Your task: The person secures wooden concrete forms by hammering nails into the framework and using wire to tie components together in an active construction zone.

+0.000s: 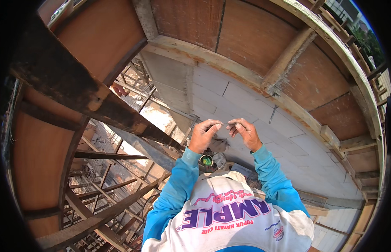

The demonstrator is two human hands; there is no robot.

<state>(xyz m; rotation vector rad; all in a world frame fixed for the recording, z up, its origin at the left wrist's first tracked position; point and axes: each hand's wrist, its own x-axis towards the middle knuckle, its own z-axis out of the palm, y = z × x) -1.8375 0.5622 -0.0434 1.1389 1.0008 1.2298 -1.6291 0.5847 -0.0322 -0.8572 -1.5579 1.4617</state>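
Note:
Both of my hands are raised in front of my chest, fingertips almost meeting. My left hand point(204, 135) is closed, with its thumb and forefinger pinched together. My right hand point(245, 131) is pinched in the same way, its fingers curled toward the left one. Something thin and dark seems to show at the fingertips between them, too small to name. Dust coats the fingers. Behind the hands stands a wall of pale grey blocks point(262, 122).
Plywood formwork panels point(262, 33) framed with timber curve overhead and to the right. A dark heavy beam point(73, 80) crosses at the left. Wooden scaffold poles point(107, 214) criss-cross far below on the left. A small bucket point(201, 164) with green contents sits below my hands.

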